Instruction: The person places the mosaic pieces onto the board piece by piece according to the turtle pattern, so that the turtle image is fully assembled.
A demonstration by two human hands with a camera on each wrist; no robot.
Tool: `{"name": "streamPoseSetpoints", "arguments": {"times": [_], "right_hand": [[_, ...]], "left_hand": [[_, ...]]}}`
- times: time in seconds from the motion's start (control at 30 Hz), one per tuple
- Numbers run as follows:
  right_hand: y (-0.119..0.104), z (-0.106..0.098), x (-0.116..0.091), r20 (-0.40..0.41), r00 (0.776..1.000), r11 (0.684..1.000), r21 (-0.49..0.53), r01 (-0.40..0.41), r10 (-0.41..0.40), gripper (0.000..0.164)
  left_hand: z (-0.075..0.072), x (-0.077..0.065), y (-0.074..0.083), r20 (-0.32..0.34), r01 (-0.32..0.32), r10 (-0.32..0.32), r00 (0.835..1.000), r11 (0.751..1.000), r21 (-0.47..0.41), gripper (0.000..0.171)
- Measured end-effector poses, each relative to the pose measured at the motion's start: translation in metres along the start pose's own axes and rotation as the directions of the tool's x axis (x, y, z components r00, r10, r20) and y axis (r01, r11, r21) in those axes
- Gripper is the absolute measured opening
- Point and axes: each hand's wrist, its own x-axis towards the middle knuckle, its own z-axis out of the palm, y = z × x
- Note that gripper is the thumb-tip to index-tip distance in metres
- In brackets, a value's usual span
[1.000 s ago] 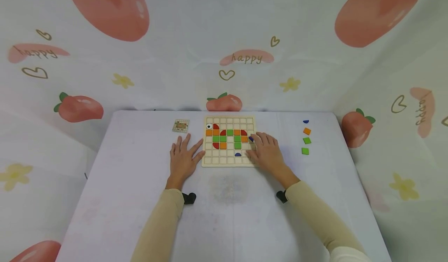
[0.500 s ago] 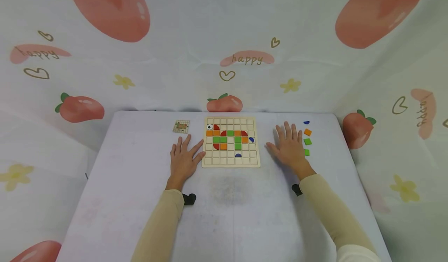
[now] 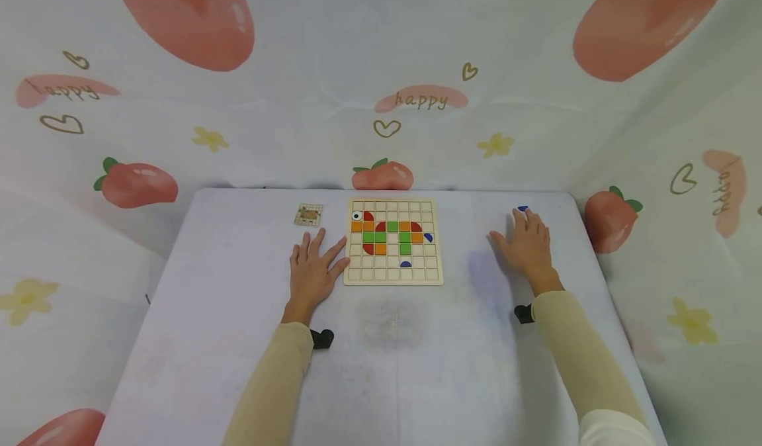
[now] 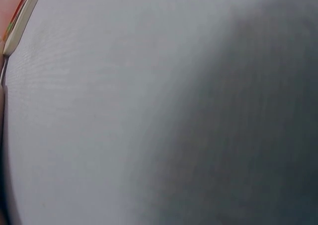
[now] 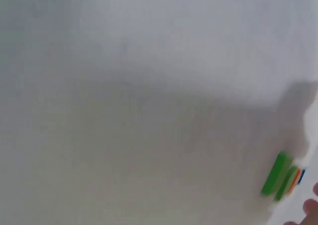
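A pale wooden grid board (image 3: 357, 278) bears red, orange and green tiles, a round eye piece (image 3: 356, 216) and two blue half-circles, one (image 3: 428, 238) near its right edge, the other (image 3: 406, 265) lower down. My left hand (image 3: 314, 267) lies with fingers spread, thumb and index at the board's left edge. Over the loose tiles on the right is my right hand (image 3: 528, 244), fingers extended, just short of a blue half-circle (image 3: 522, 208). It hides the other loose tiles in the head view; the right wrist view shows green tiles (image 5: 276, 174) and an orange one (image 5: 295, 181) near the fingertips.
A small pattern card (image 3: 309, 214) lies left of the board, beyond my left hand. The white-covered table (image 3: 381, 380) meets fruit-printed cloth (image 3: 286, 128) at the back and sides. The board's pale edge (image 4: 22, 24) shows in the left wrist view.
My right hand has left the blue half-circle at the board's right edge and moved right over the loose tiles, covering them. The left hand stays put.
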Motion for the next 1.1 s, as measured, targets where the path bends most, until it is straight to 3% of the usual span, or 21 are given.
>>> {"name": "streamPoseSetpoints", "arguments": {"times": [0.33, 0.67, 0.83, 1.1], "right_hand": [[0.021, -0.013, 0.002, 0.056, 0.991, 0.986, 0.108, -0.128, 0.122, 0.085], [0.019, -0.012, 0.009, 0.035, 0.961, 0.920, 0.282, -0.272, 0.274, 0.054], [0.017, -0.013, 0.010, 0.028, 0.953, 0.907, 0.301, -0.296, 0.302, 0.045], [0.013, -0.014, 0.013, 0.054, 0.941, 0.910, 0.239, -0.338, 0.335, 0.043]], "left_hand": [[0.000, 0.000, 0.001, -0.012, -0.005, 0.005, 1.000, 1.000, 0.008, 0.059], [0.001, -0.001, -0.001, -0.022, -0.009, 0.009, 1.000, 1.000, 0.002, 0.059], [0.001, -0.001, -0.001, -0.026, -0.010, 0.010, 1.000, 1.000, 0.003, 0.059], [0.002, -0.001, -0.001, -0.027, -0.008, 0.008, 1.000, 1.000, -0.001, 0.058]]}}
